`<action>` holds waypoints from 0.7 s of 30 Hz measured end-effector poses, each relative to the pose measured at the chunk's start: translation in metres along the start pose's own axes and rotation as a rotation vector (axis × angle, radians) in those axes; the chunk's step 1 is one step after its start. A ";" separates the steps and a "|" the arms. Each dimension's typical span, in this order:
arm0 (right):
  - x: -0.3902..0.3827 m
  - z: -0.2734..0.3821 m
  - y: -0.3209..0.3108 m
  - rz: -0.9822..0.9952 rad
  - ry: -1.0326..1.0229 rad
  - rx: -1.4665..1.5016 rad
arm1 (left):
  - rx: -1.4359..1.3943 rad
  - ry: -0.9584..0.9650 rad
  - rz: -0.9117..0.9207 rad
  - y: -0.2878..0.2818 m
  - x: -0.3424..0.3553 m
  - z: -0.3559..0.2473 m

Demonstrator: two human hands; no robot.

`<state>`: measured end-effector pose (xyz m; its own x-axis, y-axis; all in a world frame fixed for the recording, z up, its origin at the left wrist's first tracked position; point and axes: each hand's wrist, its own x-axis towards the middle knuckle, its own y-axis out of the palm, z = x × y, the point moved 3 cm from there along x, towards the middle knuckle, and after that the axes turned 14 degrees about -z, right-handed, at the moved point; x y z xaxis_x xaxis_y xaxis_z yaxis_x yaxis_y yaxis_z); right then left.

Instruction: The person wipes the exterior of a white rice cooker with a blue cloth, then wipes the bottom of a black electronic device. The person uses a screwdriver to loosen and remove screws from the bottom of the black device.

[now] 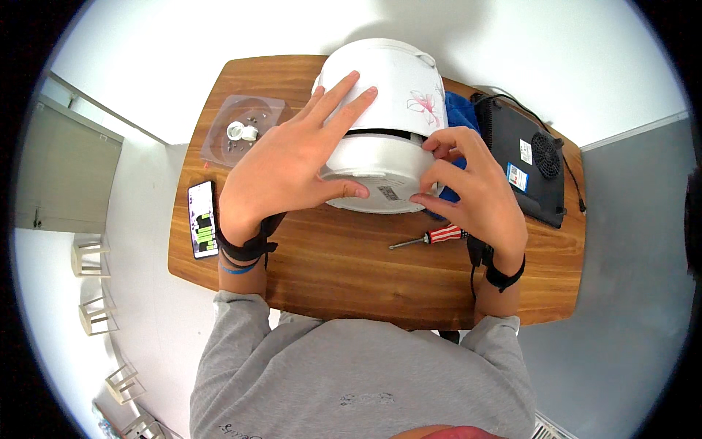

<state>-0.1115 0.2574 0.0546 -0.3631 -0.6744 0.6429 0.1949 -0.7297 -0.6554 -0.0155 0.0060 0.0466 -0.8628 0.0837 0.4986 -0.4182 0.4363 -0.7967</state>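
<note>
A white rice cooker (384, 77) with a pink flower print lies on its side at the table's far middle, its bottom toward me. Between its body and the white base (376, 157) runs a dark gap, widest toward the right. My left hand (289, 161) spans the cooker, fingers spread over the body and thumb on the base. At the base's right edge my right hand (472, 179) is closed, fingers curled and thumb against the rim. Just below lies a screwdriver (430, 235) with a striped red and white handle.
A clear plastic tray (213, 139) at left holds small screws and white round parts. In front of it lies a phone (202, 219) with its screen lit. To the right are a blue cloth (461, 111), a black appliance with a fan grille (521, 157) and its cord.
</note>
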 end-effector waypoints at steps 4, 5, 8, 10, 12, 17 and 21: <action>-0.001 -0.002 -0.001 0.022 0.032 0.011 | 0.032 0.005 0.002 0.002 -0.002 0.002; -0.001 -0.002 -0.002 0.027 0.037 0.011 | 0.028 0.001 0.004 0.002 -0.002 0.002; -0.004 -0.003 0.001 -0.013 0.098 0.026 | 0.016 -0.014 0.014 0.003 -0.001 0.000; -0.004 0.001 0.000 0.034 0.170 0.011 | 0.013 -0.023 0.019 0.002 -0.001 -0.002; -0.002 0.003 -0.002 0.083 0.211 -0.013 | 0.014 -0.026 0.024 0.001 -0.001 -0.002; 0.002 0.011 -0.003 0.211 0.265 -0.004 | 0.005 -0.016 0.032 0.000 -0.002 0.002; -0.003 0.009 -0.002 0.241 0.163 -0.042 | -0.014 -0.021 0.048 -0.002 -0.002 0.004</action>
<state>-0.1031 0.2597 0.0573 -0.4529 -0.7981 0.3974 0.2564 -0.5435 -0.7993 -0.0140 0.0011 0.0458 -0.8876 0.0864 0.4524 -0.3719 0.4450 -0.8147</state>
